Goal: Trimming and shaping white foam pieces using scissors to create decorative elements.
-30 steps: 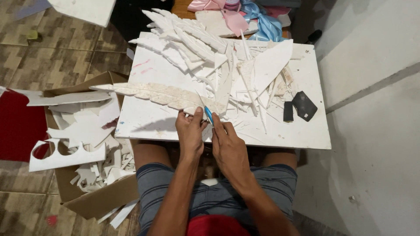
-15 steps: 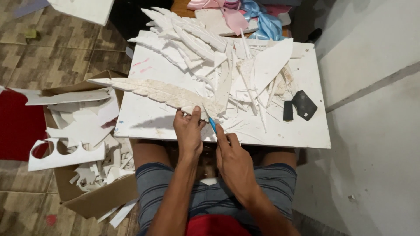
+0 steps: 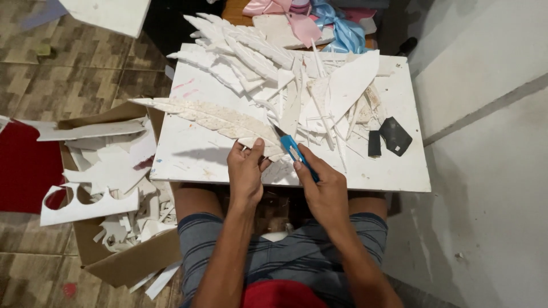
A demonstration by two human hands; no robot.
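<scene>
Left hand: my left hand (image 3: 246, 171) pinches the near end of the long feather-shaped foam piece (image 3: 214, 118), fingers closed on its edge.
Right hand: my right hand (image 3: 322, 185) is wrapped around the blue craft knife (image 3: 294, 149), whose tip touches the feather's near end.
Feather piece: it lies flat across the white board (image 3: 194, 157) on my lap, its point reaching past the board's left edge.
Cardboard box: an open brown cardboard box (image 3: 128, 262) sits on the floor at my left, filled with white foam offcuts (image 3: 114, 171), among them a sheet with round holes cut out.
Board pile: more cut white feather shapes (image 3: 251, 54) are heaped at the board's far side.
Black pieces: two dark flat pieces (image 3: 394, 136) lie near the board's right edge.
Ribbons: pink and blue ribbons (image 3: 319, 17) lie beyond the board.
</scene>
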